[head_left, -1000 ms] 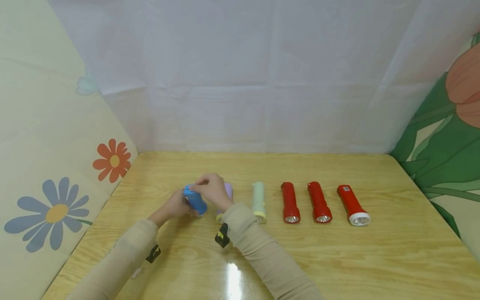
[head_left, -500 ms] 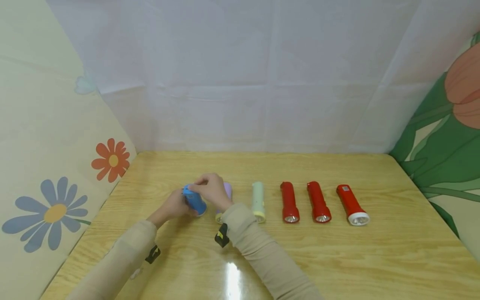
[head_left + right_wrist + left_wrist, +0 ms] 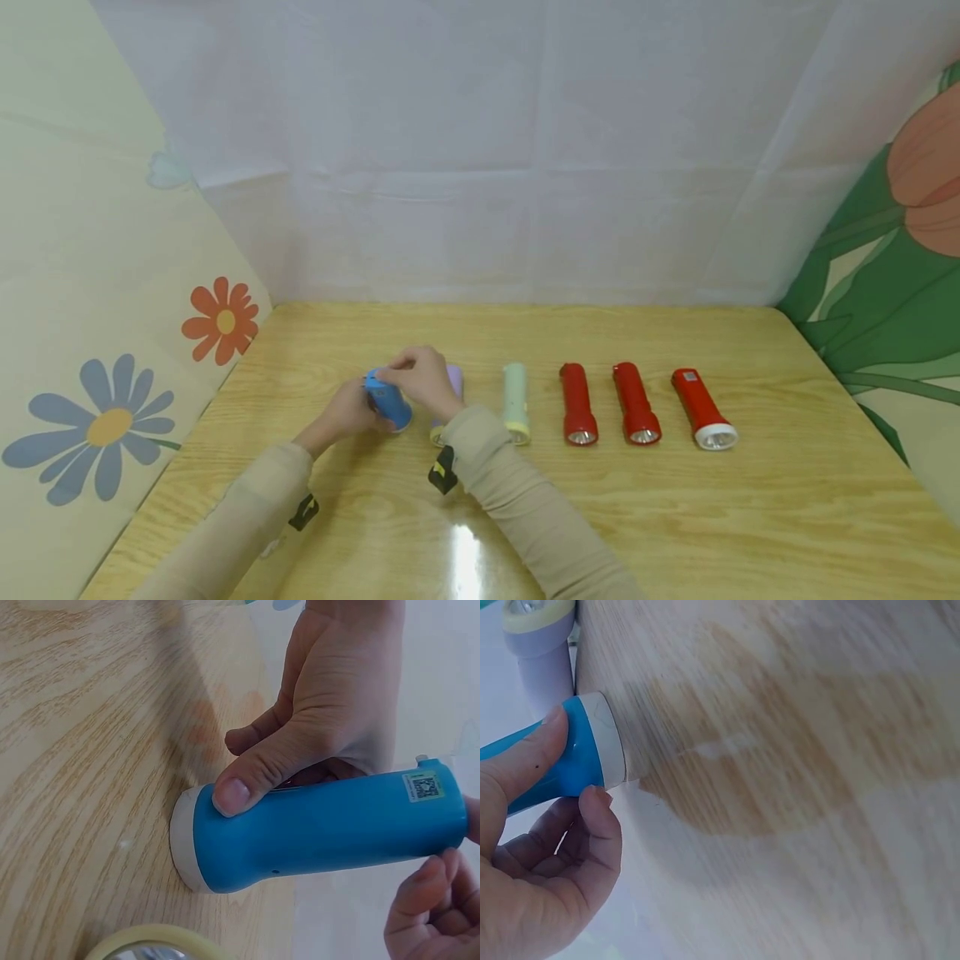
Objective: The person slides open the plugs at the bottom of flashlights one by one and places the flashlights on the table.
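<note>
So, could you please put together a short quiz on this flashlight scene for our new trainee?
1. Multiple choice: where on the blue flashlight are the fingers of the right hand: (a) on its white rim, (b) at the middle of its body, or (c) at its tail end?

2. True or false: in the head view, the purple flashlight is between the blue flashlight and the green flashlight.

3. Short answer: what colour is the rim around the lens of the rightmost red flashlight?

Key: 1. c; 2. True; 3. White
</note>
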### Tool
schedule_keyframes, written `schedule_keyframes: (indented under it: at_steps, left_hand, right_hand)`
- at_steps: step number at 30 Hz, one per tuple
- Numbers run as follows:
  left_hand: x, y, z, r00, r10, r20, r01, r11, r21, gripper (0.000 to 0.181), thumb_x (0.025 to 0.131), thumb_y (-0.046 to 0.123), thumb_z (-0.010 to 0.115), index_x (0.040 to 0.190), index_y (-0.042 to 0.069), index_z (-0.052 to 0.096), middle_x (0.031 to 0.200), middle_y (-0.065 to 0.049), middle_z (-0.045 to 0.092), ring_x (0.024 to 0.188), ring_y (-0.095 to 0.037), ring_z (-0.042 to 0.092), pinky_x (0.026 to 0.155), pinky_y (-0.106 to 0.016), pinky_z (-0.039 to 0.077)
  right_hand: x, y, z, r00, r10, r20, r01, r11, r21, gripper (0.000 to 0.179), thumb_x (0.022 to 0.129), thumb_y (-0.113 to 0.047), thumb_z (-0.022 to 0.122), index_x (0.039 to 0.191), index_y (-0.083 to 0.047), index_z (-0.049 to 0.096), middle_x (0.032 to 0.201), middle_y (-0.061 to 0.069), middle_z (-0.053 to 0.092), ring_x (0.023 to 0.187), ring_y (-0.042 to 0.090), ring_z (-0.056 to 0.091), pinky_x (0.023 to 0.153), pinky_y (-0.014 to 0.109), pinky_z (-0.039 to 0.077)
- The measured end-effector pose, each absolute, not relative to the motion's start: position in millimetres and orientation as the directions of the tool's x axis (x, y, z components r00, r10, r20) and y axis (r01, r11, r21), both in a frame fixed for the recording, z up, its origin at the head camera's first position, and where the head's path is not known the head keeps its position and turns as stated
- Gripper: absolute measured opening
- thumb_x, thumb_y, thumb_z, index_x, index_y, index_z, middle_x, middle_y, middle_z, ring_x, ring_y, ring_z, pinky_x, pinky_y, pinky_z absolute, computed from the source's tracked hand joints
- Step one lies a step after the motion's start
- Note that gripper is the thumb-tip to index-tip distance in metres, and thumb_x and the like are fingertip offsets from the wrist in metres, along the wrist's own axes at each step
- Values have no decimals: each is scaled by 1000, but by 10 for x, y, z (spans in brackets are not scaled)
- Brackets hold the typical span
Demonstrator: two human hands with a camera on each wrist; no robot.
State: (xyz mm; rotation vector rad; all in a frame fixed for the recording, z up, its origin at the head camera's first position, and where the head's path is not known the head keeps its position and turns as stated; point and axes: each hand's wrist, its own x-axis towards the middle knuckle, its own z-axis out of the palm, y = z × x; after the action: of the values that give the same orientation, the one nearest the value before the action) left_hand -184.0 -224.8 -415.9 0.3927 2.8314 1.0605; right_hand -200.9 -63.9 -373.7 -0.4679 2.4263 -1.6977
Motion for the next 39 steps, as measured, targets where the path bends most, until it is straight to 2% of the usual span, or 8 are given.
schedule_keyframes:
  at_steps: [21,30,39]
  left_hand:
    - [-1833,-2244,-4173,-963,267,48,232,722,651,61,58,8,84,109,-9,54,95,-19,63,84,-31,60,73,-43,50]
    - [-1833,-2243,-4187,-950,298,96,290,717,634,62,57,8,85,108,-10,55,95,-20,63,85,-33,61,73,-43,50]
    - [-1811,-2222,-4147,-954,288,88,275,719,638,60,57,8,84,107,-10,56,94,-20,64,84,-33,61,72,-43,51]
  right_hand:
    - [-1986,-674,-3735,-955,-290,60,-156,321,-934,17,77,-21,73,80,-5,68,75,-1,62,67,9,55,59,20,47]
    - [-1972,-703,-3742,-963,-260,71,-156,325,-933,20,75,-23,74,76,-4,66,72,-1,61,65,10,54,56,20,45]
    - [-1981,-715,-3769,-964,-257,66,-153,333,-930,21,75,-25,74,77,-6,65,74,-1,60,66,10,53,57,20,46]
